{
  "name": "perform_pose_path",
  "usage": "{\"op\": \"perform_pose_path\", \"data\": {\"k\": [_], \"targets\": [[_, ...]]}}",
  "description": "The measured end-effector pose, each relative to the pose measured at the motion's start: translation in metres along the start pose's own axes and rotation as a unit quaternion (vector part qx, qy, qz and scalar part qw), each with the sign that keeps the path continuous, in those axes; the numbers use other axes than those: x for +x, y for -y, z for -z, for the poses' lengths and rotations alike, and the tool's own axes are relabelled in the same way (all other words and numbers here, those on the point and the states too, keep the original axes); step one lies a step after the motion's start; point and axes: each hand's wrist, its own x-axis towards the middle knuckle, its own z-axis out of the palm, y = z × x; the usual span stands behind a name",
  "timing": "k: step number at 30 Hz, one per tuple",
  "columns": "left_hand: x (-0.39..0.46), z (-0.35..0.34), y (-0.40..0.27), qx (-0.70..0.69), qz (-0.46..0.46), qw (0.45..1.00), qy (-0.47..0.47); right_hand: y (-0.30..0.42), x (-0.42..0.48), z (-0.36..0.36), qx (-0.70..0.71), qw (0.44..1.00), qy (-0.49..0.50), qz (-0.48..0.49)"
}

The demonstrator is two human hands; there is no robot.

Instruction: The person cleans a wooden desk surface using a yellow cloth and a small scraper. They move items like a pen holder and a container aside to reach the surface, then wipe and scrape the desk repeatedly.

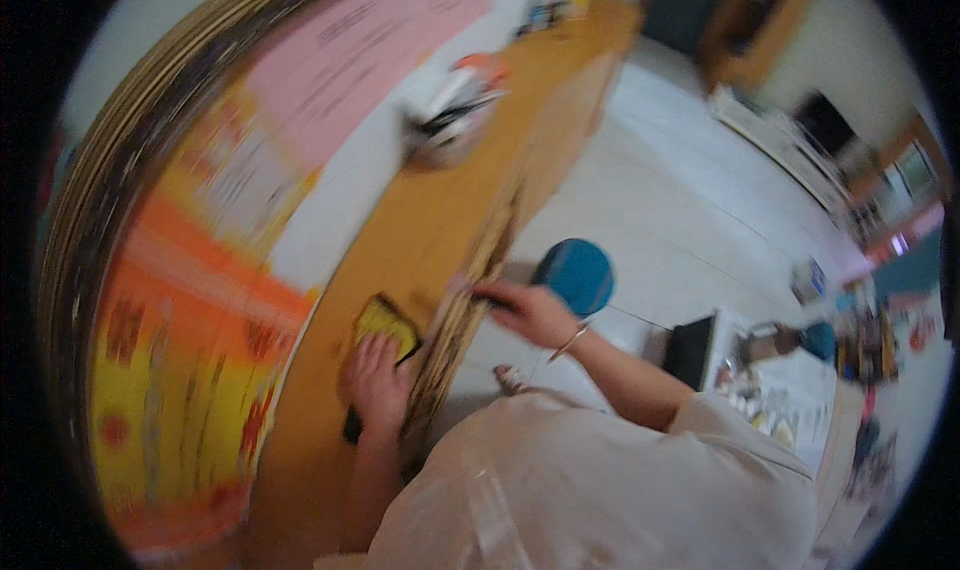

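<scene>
My left hand (377, 381) lies palm down on a wooden counter (300, 450), its fingers over a flat yellow piece with a dark edge (388, 324). Whether the fingers grip that piece or only rest on it, I cannot tell. A small dark bit (352, 424) shows beside the wrist. My right hand (536, 315), with a bangle at the wrist, is closed around a thin dark-handled tool (487, 297). The tool's pale pinkish tip points at the counter's edge. Blur hides its exact kind.
A round blue stool top (577, 277) stands on the tiled floor just beyond my right hand. Printed colourful posters (202, 330) line the wall at left. Farther along the counter is a blurred white-and-orange pile (457, 112). A cluttered white table (787, 390) stands at right.
</scene>
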Motion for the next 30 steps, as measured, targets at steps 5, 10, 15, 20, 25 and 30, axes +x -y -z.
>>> {"op": "perform_pose_path", "data": {"k": [5,10,15,20,25,30], "targets": [[-0.084,0.027,0.012,0.009,0.046,0.999,-0.018,0.025,0.012,-0.012,0.037,0.998,-0.041,0.019],[-0.078,0.022,0.014,0.009,0.074,0.997,-0.031,0.011,0.041,-0.002,0.002,0.999,-0.029,-0.045],[-0.019,-0.003,0.005,0.037,0.11,0.991,-0.07,-0.033,0.075,0.009,-0.027,0.996,-0.061,-0.059],[0.006,-0.017,0.0,0.036,0.114,0.989,-0.086,-0.061,0.1,0.021,-0.069,0.997,-0.014,-0.041],[0.017,-0.013,-0.004,0.032,0.121,0.99,-0.069,-0.055,0.149,0.029,-0.18,0.983,0.027,-0.002],[0.021,-0.015,-0.009,0.033,0.135,0.988,-0.065,-0.05,0.192,0.03,-0.234,0.97,0.057,0.02]]}}
